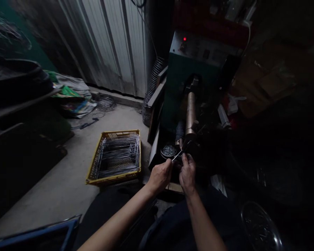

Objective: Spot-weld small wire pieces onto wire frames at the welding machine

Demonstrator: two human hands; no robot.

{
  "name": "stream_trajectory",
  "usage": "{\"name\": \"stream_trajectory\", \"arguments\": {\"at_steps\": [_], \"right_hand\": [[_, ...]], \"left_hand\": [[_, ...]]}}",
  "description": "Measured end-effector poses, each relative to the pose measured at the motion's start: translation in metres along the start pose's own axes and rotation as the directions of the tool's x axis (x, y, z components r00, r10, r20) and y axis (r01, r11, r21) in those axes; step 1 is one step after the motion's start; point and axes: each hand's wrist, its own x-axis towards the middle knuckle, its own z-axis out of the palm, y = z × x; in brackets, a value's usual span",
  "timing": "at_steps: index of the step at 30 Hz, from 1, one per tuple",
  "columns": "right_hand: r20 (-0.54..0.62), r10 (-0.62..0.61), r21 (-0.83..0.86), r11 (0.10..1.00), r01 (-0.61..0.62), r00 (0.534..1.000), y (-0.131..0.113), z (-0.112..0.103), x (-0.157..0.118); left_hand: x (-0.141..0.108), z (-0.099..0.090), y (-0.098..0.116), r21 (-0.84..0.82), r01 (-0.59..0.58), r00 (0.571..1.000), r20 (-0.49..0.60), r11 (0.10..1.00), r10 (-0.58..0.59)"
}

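My left hand is closed around a thin metal wire, which slants up and right toward the metal tips of a green machine that looks like a spot welder. Beside it, my right hand is pinched shut near the wire's upper end; what sits between its thumb and fingers is too small and dark to make out. A thick copper-coloured arm of the machine reaches toward me, just above both hands. Close by on the left is a round dish filled with small shiny metal pieces.
On the floor to the left stands a yellow crate holding wire frames. A coil of wire leans by the machine. A clear round container sits at lower right, a blue-edged frame at lower left. The right side is very dark.
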Motion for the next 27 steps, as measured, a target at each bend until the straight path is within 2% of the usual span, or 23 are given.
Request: {"name": "stream_trajectory", "arguments": {"at_steps": [9,13,16,19,27], "right_hand": [[-0.023,0.025,0.099,0.995,-0.022,0.999,-0.006,0.005,0.006],[0.028,0.058,0.186,0.981,-0.062,0.998,-0.010,0.007,0.006],[0.039,0.069,0.111,0.991,-0.073,0.997,-0.011,0.004,0.008],[-0.022,-0.013,-0.012,1.000,0.013,1.000,-0.010,-0.002,0.013],[-0.063,-0.096,-0.107,0.990,0.089,0.993,-0.010,-0.011,0.024]], "left_hand": [[0.009,0.001,-0.002,0.006,-0.025,1.000,-0.007,1.000,0.025],[0.009,-0.002,-0.002,0.009,-0.042,0.999,0.009,0.999,0.042],[0.013,-0.003,-0.004,-0.001,-0.050,0.999,0.022,0.999,0.050],[0.022,-0.004,-0.007,-0.020,-0.074,0.997,0.027,0.997,0.075],[0.048,-0.006,-0.011,-0.065,-0.121,0.992,0.031,0.991,0.123]]}}
